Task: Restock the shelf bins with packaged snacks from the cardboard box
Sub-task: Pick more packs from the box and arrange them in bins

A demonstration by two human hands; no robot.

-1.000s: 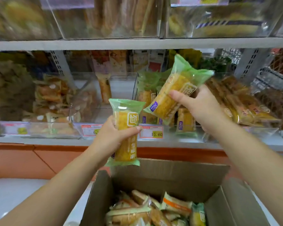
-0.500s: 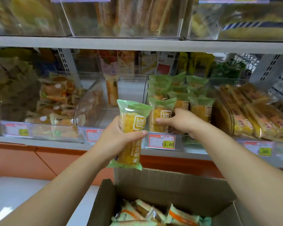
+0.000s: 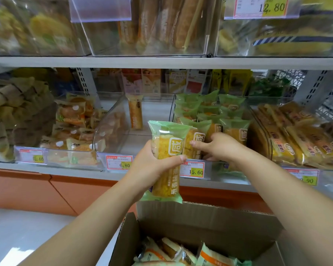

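Head view: at nine o'clock our left hand [image 3: 152, 167] grips an upright green-and-yellow wrapped snack pack [image 3: 166, 148]; at three our right hand [image 3: 218, 147], pinching a matching pack [image 3: 196, 138], has now lowered it into the clear plastic bin [image 3: 173, 110], so one more is stocked.

1 green-and-yellow snack pack [image 3: 166, 160] is standing upright within the left fingers [image 3: 176, 158]. A 2nd pack [image 3: 196, 140] is sitting in the clear bin [image 3: 225, 170], pinched by the right fingers [image 3: 199, 145], with the cardboard box [image 3: 210, 221] gaping below.
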